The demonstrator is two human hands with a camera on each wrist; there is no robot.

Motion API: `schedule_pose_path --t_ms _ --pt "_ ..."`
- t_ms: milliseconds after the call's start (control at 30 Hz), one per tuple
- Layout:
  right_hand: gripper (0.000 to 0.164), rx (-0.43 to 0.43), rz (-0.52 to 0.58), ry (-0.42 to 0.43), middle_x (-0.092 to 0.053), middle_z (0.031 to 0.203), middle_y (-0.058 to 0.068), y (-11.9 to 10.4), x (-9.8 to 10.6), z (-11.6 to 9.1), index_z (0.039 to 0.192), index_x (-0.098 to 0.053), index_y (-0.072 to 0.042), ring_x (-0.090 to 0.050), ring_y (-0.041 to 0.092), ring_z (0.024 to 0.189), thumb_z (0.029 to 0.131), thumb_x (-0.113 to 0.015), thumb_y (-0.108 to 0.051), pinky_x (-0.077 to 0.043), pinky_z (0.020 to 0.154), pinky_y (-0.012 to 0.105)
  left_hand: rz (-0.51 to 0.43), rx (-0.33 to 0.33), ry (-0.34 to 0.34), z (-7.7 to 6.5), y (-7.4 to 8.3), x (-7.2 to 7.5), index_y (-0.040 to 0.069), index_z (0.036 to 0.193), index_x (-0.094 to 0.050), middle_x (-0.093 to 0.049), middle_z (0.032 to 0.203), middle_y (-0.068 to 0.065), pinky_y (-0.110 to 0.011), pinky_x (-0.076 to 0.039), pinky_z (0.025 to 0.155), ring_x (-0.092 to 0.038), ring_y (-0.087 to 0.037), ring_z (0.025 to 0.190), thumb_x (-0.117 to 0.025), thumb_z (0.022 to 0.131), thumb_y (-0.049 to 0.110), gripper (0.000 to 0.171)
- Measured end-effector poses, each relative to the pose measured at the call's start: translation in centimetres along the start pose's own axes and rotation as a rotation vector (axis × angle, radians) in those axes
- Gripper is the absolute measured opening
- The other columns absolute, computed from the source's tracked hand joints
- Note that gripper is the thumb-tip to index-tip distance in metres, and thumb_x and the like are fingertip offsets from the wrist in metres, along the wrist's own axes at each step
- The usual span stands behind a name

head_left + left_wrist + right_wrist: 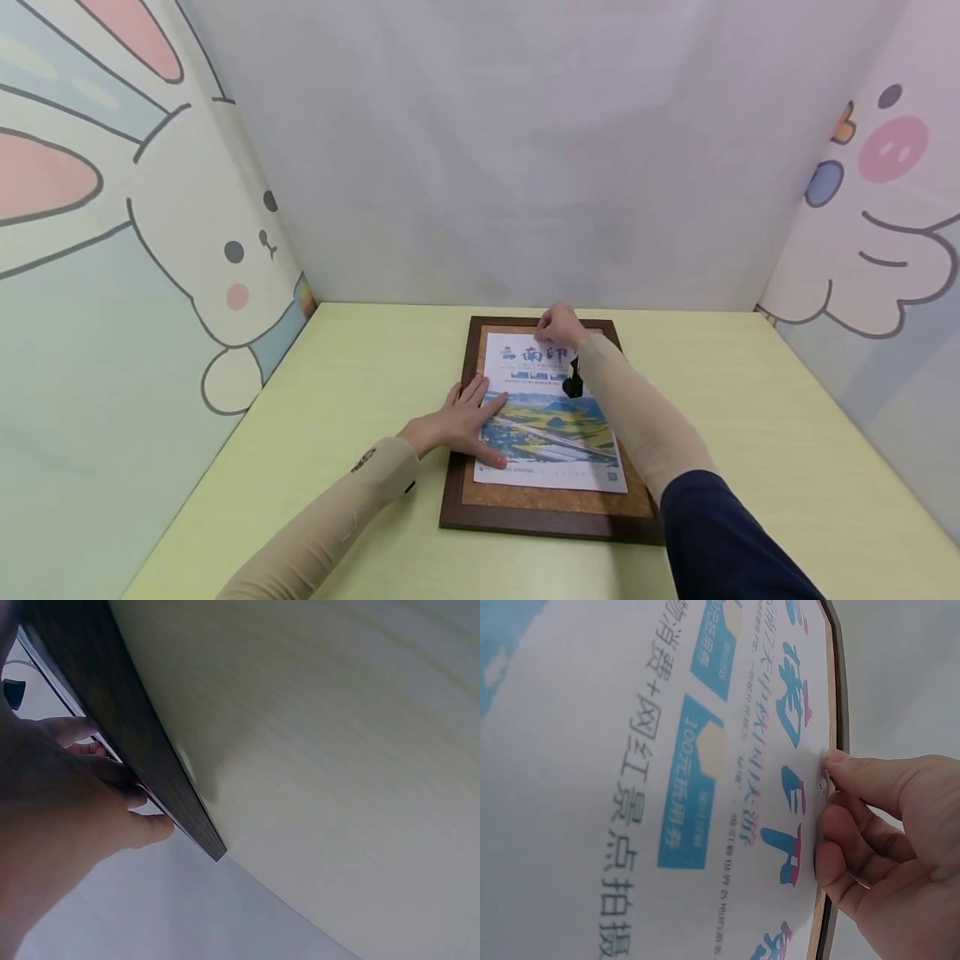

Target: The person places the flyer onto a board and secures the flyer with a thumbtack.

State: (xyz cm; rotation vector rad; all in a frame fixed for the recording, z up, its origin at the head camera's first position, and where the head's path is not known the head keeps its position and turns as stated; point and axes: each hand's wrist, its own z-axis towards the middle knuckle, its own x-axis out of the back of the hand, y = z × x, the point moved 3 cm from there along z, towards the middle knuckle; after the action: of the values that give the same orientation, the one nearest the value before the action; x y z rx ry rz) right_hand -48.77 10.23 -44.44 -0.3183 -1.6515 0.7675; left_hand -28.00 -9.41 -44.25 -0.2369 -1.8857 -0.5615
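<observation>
A printed poster (pixel 547 417) with Chinese characters and a landscape picture lies on a cork board (pixel 525 497) in a dark brown wooden frame (pixel 551 522). My left hand (pixel 467 423) rests with spread fingers on the poster's left edge and the frame's left side. In the left wrist view that hand (pixel 82 795) is partly hidden by the frame edge (pixel 142 727). At the poster's top edge, my right hand (pixel 561 325) has thumb and fingers brought together. The right wrist view shows it pinching a small whitish piece (pixel 823 785) against the paper; its kind is mostly hidden.
The board lies on a pale yellow-green table (pixel 375 358). A plain light wall (pixel 480 183) stands behind it. Side walls carry a cartoon rabbit (pixel 202 233) on the left and a pink-nosed cartoon animal (pixel 885 208) on the right.
</observation>
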Motion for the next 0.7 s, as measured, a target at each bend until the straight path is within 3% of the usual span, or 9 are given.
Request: schedule_pose_path --t_ms 300,467,700 --pt "0.008 -0.033 0.04 0.011 -0.07 0.096 0.012 0.0 -0.1 -0.5 0.092 -0.075 -0.007 -0.062 0.025 0.087 0.088 -0.07 -0.012 -0.051 0.081 0.034 0.019 0.007 0.002 0.0 0.0 -0.1 0.022 0.156 -0.016 0.004 0.163 -0.016 -0.059 0.001 0.119 0.008 -0.031 0.152 -0.069 0.074 0.068 0.108" --pt "0.007 -0.05 0.054 0.019 -0.069 0.094 0.012 0.0 -0.1 -0.9 0.09 -0.074 -0.006 -0.061 0.024 0.084 0.088 -0.069 -0.011 -0.05 0.076 0.032 0.017 0.003 0.0 0.1 0.0 -0.2 0.022 0.156 -0.016 0.004 0.163 -0.016 -0.059 0.001 0.119 0.008 -0.031 0.152 -0.069 0.074 0.068 0.108" --pt "0.011 -0.012 0.045 0.022 -0.07 0.093 0.012 0.1 0.0 -0.9 0.09 -0.075 -0.005 -0.061 0.022 0.08 0.09 -0.068 -0.014 -0.047 0.068 0.027 0.028 0.01 0.014 0.2 0.0 -0.3 0.022 0.156 -0.017 0.003 0.163 -0.016 -0.059 0.0 0.119 0.008 -0.031 0.152 -0.07 0.072 0.068 0.11"
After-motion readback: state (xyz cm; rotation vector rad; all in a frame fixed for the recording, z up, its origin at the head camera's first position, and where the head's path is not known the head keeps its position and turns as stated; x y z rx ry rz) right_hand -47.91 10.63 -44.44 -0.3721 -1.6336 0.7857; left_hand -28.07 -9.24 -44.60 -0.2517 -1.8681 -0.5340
